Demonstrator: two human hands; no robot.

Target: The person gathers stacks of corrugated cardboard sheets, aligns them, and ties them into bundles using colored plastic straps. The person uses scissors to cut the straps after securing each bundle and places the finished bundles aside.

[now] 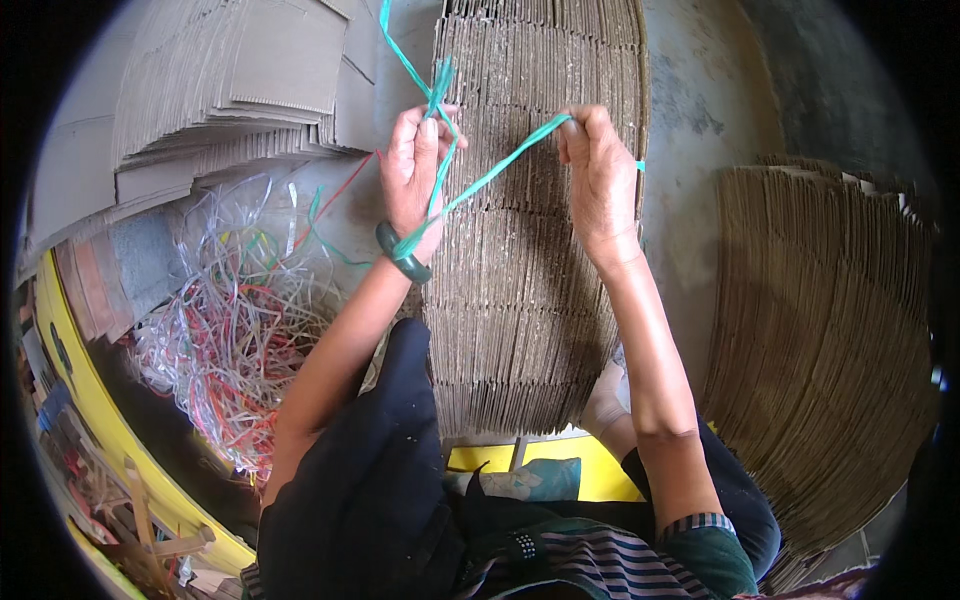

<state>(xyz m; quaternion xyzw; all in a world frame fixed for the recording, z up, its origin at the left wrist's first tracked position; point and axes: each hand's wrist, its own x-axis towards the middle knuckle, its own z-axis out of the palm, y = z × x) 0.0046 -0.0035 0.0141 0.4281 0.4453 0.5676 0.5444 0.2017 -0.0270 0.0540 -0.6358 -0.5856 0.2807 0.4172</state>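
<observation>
Fingers [425, 135] of the left hand [415, 185]: closed around a thin teal-green plastic strap [490, 178], which crosses the palm and loops down to the wrist by a dark green bangle [402, 255]; the wrap appears to serve as an anchor so the strap can be drawn taut. Fingers [580, 125] of the right hand [600, 185]: pinched shut on the same strap at its other end, thumb and forefinger together. Strap: stretched in a straight slanting line between the two hands, held in the air above the cardboard, with a free tail running up past the left hand toward the top edge.

Surroundings, left to right:
- Yellow curved rim [95, 400] at the lower left, with assorted clutter beyond it, too small to identify.
- Fanned heap of flat grey-brown cardboard sheets [220, 80], upper left.
- Loose tangle of clear, red and green plastic strapping offcuts [235, 320] on the floor, just beside the left forearm, within easy reach.
- Tall stack of corrugated cardboard sheets [520, 330], edges facing up, directly beneath both hands.
- Bare grey concrete floor [700, 130], right of that stack.
- Second leaning stack of corrugated cardboard sheets [820, 350], far right, well apart from the hands.
</observation>
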